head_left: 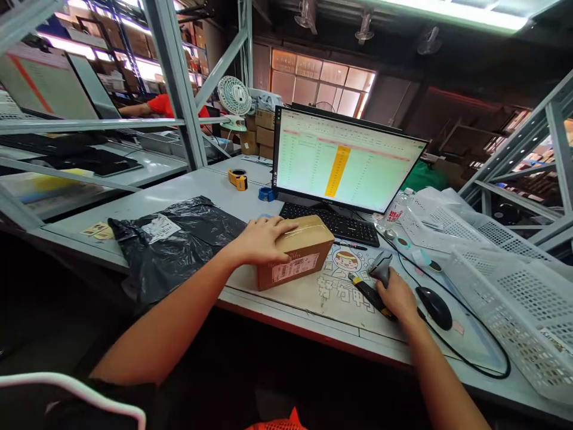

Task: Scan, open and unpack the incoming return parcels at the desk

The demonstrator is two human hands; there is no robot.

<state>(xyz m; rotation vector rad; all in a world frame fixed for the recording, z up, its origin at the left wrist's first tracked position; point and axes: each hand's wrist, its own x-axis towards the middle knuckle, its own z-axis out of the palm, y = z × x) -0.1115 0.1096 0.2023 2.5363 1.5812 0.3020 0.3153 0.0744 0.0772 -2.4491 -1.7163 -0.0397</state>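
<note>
My left hand (264,240) grips the top of a brown cardboard box (308,242), thumb on the near side and fingers over the top. A white printed label (295,267) shows on the box's near face. In my right hand (398,294) is a grey barcode scanner (380,267), its head tilted toward the box. A yellow and black utility knife (370,295) lies on the printed desk mat (313,304), just left of my right hand. The black mouse (434,307) rests to the right of that hand.
Behind the box stand a black keyboard (353,227) and a monitor (344,158) showing a spreadsheet. A black plastic bag (183,251) lies at left, with a yellow tape measure (237,179) beyond. White perforated baskets (505,316) line the right, beside a black cable (483,313).
</note>
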